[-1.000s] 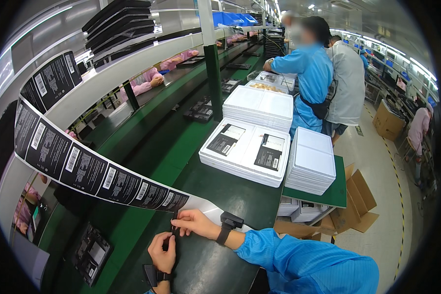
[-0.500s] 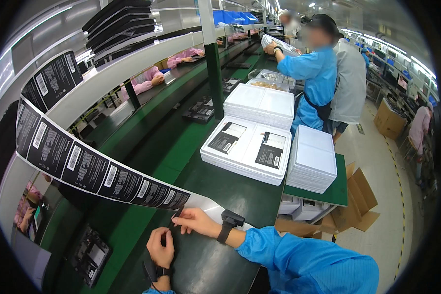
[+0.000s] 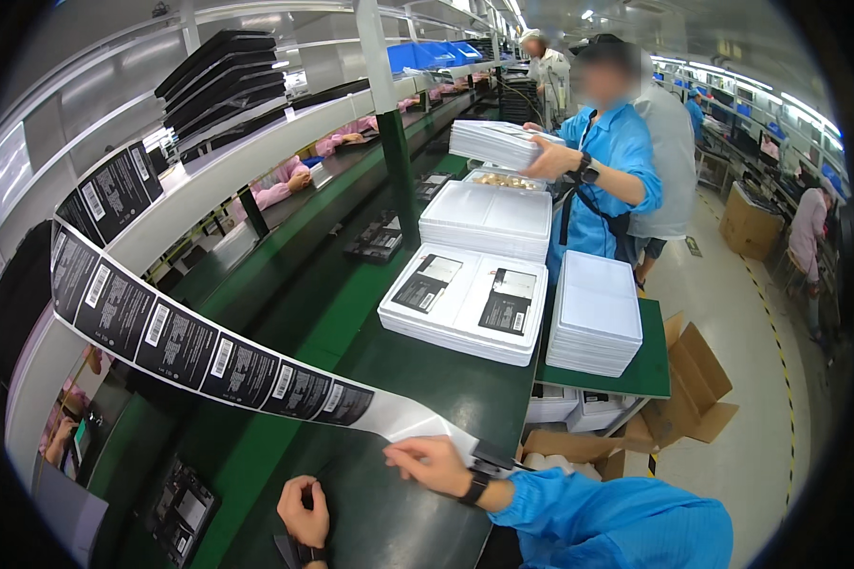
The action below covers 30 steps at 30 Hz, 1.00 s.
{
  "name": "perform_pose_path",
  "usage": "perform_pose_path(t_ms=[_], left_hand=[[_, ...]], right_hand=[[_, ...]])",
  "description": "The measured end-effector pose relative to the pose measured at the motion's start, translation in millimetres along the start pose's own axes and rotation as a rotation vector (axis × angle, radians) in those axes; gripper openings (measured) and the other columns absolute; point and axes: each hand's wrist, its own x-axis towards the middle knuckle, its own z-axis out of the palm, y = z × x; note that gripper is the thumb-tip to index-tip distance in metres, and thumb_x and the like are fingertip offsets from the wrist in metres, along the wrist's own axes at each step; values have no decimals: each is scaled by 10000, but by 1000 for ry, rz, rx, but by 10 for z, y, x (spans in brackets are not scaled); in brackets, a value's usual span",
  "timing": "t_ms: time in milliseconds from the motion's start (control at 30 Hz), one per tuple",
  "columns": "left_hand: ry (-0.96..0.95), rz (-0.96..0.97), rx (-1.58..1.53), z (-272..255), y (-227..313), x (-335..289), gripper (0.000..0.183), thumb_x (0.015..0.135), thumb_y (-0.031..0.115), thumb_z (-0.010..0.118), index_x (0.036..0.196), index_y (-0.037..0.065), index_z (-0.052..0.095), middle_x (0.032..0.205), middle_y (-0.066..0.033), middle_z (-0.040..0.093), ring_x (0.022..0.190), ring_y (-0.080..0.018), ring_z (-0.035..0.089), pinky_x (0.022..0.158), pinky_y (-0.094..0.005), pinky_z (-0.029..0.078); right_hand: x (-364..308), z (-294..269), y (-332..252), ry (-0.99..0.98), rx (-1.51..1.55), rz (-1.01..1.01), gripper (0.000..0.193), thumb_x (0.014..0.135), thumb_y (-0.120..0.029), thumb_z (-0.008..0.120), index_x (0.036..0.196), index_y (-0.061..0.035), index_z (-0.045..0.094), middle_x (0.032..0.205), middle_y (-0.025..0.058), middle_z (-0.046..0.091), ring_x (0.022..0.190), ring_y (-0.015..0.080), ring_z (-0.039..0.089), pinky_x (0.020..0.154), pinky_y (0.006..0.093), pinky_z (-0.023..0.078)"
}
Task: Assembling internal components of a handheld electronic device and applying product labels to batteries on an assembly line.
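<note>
My left hand (image 3: 304, 510) is over the green work surface near the lower edge, its fingers curled and thumb against them. Beside its fingertips is a small dark patch; whether it is held cannot be told. Farther right, my right hand (image 3: 431, 465) has its fingers bent together at the end of a label strip (image 3: 241, 372). Anything pinched in it is hidden. The strip carries black labels with barcodes, hangs in a curve from the upper left, and ends in bare white backing (image 3: 403, 413) beside my right hand.
White trays (image 3: 460, 334) holding flat black-and-silver batteries stand ahead, with more tray stacks (image 3: 593, 313) to the right. A co-worker (image 3: 603, 142) in blue holds trays (image 3: 503, 142). A dark device chassis (image 3: 177, 512) lies on the conveyor at left. An open carton (image 3: 697, 379) is at right.
My right hand has moved right and down, away from my left; the black piece at its fingertips no longer shows. The co-worker has turned and lowered the trays. The view has shifted slightly.
</note>
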Motion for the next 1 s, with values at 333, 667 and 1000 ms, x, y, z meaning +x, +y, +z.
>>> perform_pose_path(t_ms=[333,667,1000], left_hand=[[-43,-119,328,-417,0,-436,131,844,-34,675,972,-35,646,1063,-212,652,1024,-393,613,903,-465,496],[199,16,404,-353,408,-395,163,860,-13,685,1023,-22,687,1075,-196,674,998,-368,649,873,-435,541],[-131,378,32,466,922,-770,266,717,19,740,979,67,735,1086,-155,640,964,-328,639,807,-417,551]], right_hand=[[-754,-1191,-144,616,26,-103,131,1006,-26,573,1060,59,657,900,135,720,636,129,645,577,269,528],[1034,-2349,-393,555,510,-56,632,987,-314,702,1445,41,449,1399,160,526,1231,237,569,964,382,515],[2222,-3380,-418,667,634,49,836,839,-602,782,1423,-58,534,1250,139,641,1151,273,624,988,382,504]])
